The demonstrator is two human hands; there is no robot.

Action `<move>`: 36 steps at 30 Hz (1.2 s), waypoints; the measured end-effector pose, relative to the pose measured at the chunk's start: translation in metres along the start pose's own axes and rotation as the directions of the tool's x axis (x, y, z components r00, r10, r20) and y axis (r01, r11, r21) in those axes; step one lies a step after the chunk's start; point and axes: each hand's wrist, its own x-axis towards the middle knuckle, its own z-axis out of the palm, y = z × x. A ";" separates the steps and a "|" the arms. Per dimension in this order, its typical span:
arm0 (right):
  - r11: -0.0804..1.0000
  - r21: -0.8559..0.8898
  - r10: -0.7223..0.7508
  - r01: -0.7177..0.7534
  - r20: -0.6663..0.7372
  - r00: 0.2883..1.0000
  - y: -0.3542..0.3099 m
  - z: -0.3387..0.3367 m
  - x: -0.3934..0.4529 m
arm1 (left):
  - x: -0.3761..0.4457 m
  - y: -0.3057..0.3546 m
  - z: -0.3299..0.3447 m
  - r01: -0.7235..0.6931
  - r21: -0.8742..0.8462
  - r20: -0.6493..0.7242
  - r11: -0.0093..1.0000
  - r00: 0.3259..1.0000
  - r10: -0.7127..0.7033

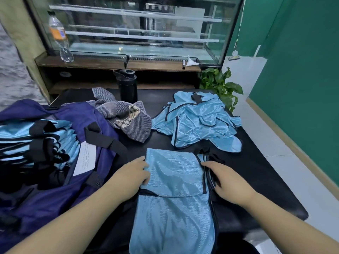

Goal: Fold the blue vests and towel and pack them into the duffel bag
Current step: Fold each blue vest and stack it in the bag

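A light blue vest point(174, 184) lies partly folded on the black table point(256, 173), its lower part hanging over the near edge. My left hand point(132, 176) pinches its left edge, fingers curled onto the cloth. On the right edge, my right hand point(225, 180) grips the dark trim and straps. A heap of unfolded blue vests point(198, 123) lies behind. The grey striped towel point(126, 116) sits crumpled at the centre left. The navy duffel bag point(55, 198) stands open at the left with several folded blue vests point(36, 143) inside.
A black bottle point(127, 85) stands at the table's back, next to the towel. A clear plastic bottle point(59, 37) stands on the ledge of a glass display case point(139, 33). A green plant point(222, 85) is at the back right corner. White floor tiles lie to the right.
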 end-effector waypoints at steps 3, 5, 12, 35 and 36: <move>0.997 0.015 0.080 -0.078 -0.182 0.980 0.000 -0.008 0.001 | 0.018 0.031 -0.002 -0.033 -0.058 -0.105 0.998 0.994 0.027; 0.983 0.060 0.181 -0.171 -0.293 0.939 0.003 -0.015 0.013 | 0.031 0.061 0.000 0.030 -0.159 -0.101 0.987 0.994 -0.047; 0.947 0.130 0.294 -0.293 0.012 0.956 0.012 -0.021 0.079 | 0.056 0.082 0.032 0.172 -0.095 0.052 0.981 0.985 -0.168; 0.856 0.057 0.474 -0.514 0.314 0.823 0.031 -0.042 0.049 | 0.054 0.073 0.032 0.171 -0.400 0.013 0.900 0.983 -0.181; 0.853 0.041 0.484 -0.520 0.306 0.819 0.030 -0.042 0.049 | 0.056 0.067 0.028 0.187 -0.450 -0.023 0.873 0.975 -0.220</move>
